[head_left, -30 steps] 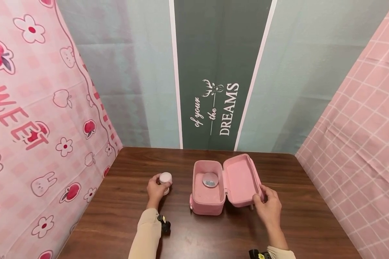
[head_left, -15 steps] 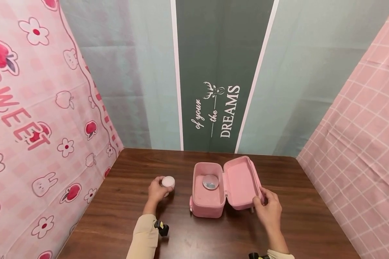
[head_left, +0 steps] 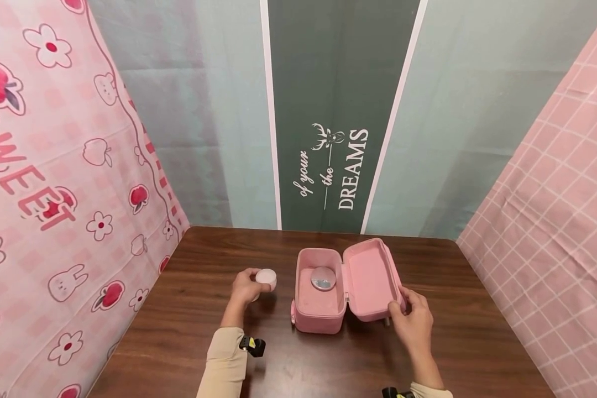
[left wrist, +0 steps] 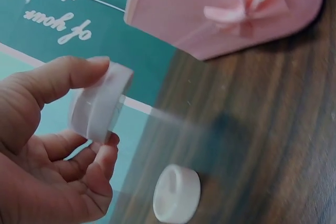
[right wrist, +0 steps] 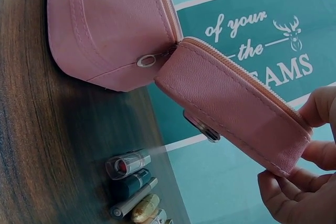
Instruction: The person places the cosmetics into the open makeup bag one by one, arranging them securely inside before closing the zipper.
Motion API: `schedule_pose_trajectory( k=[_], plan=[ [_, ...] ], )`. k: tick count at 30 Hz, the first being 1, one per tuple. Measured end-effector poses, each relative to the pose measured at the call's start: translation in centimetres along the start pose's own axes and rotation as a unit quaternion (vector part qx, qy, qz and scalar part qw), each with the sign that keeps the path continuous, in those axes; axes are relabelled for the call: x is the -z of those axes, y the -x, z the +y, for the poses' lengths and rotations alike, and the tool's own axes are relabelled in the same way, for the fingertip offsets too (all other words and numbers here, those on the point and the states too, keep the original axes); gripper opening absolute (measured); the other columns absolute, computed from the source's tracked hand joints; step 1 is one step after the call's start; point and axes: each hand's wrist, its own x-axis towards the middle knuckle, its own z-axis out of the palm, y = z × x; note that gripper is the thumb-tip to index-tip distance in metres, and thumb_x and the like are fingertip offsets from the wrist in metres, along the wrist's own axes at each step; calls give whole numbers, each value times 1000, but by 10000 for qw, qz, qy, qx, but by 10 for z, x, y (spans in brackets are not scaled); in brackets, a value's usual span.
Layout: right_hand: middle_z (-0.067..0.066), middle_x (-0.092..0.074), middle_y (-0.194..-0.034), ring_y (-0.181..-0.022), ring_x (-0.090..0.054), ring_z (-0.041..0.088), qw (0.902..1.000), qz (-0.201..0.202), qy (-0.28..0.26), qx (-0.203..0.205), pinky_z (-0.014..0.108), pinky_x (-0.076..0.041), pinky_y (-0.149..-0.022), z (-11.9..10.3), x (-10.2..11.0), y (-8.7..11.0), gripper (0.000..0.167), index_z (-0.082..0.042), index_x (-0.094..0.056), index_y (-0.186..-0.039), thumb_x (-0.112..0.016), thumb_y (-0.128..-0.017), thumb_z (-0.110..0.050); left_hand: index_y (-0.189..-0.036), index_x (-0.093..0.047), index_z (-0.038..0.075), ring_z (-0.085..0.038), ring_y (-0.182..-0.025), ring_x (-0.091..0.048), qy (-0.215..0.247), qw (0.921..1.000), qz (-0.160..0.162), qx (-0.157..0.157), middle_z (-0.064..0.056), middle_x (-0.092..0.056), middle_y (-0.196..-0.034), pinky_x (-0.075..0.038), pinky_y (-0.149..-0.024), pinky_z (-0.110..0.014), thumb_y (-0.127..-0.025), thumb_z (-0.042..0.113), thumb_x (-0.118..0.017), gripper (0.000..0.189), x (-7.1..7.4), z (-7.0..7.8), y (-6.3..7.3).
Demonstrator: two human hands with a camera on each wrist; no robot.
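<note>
My left hand [head_left: 245,287] pinches a small white round jar [head_left: 266,278] between thumb and fingers, to the left of the case. In the left wrist view this jar [left wrist: 105,103] is tilted above the table, with a second white jar [left wrist: 177,194] on the wood below. The pink cosmetic case [head_left: 320,322] stands unzipped, its lid [head_left: 373,276] swung out to the right. Inside lies a round disc [head_left: 323,278] with a shiny, mirror-like face. My right hand [head_left: 414,318] grips the lid's outer corner; in the right wrist view fingers and thumb hold its edge.
Beyond the lid, the right wrist view shows a clear-capped lipstick [right wrist: 127,164], a dark tube [right wrist: 130,183] and several other small cosmetics on the wooden table [head_left: 219,243]. A pink bow [left wrist: 247,11] decorates the case's left side. Printed cloths hang behind and at both sides.
My left hand has carried the white jar a little to the right, toward the case. The right hand keeps its hold on the lid, and the case stays put.
</note>
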Motion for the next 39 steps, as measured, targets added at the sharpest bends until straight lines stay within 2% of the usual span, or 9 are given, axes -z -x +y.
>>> schedule_pose_trajectory(
  k=[14, 19, 24, 32, 39],
  plan=[
    [22, -59, -103, -75, -52, 25, 9999, -95, -61, -88, 12, -32, -59, -1, 2, -1, 34, 6, -66, -105, -61, -71, -2, -109, -60, -4, -30, -86, -54, 182, 9996, -162, 167, -16, -60, -96, -44, -77, -44, -56, 0, -81, 57, -3, 24, 1],
    [21, -58, -104, -74, -51, 24, 9998, -122, -49, -172, 13, -32, -59, -2, 3, 0, 35, 5, -66, -105, -61, -71, -1, -108, -59, -5, -30, -86, -54, 341, 9992, -178, 121, -16, -59, -95, -45, -76, -44, -54, -3, -81, 58, -6, 33, 4],
    [21, -58, -104, -75, -52, 25, 9998, -170, -21, -125, 14, -32, -60, -3, 3, -1, 35, 6, -65, -105, -61, -72, -2, -103, -60, -3, -29, -82, -53, 134, 9995, -278, 8, -13, -58, -90, -44, -73, -43, -53, -2, -82, 54, -11, 40, 7],
    [21, -58, -103, -73, -51, 24, 9999, -96, -26, -70, 15, -32, -59, -1, 2, -2, 35, 6, -66, -105, -60, -71, -1, -102, -62, 0, -25, -79, -53, -315, 9966, -736, -184, -10, -59, -88, -43, -70, -39, -55, 5, -84, 52, -15, 51, 6],
    [22, -58, -103, -74, -51, 25, 9998, -150, -23, -84, 15, -32, -59, -2, 2, -1, 35, 6, -65, -105, -60, -71, -1, -102, -62, -3, -24, -79, -53, -483, 9893, -1334, -335, -10, -59, -88, -45, -70, -37, -55, -3, -81, 51, -12, 62, 3]
  ],
)
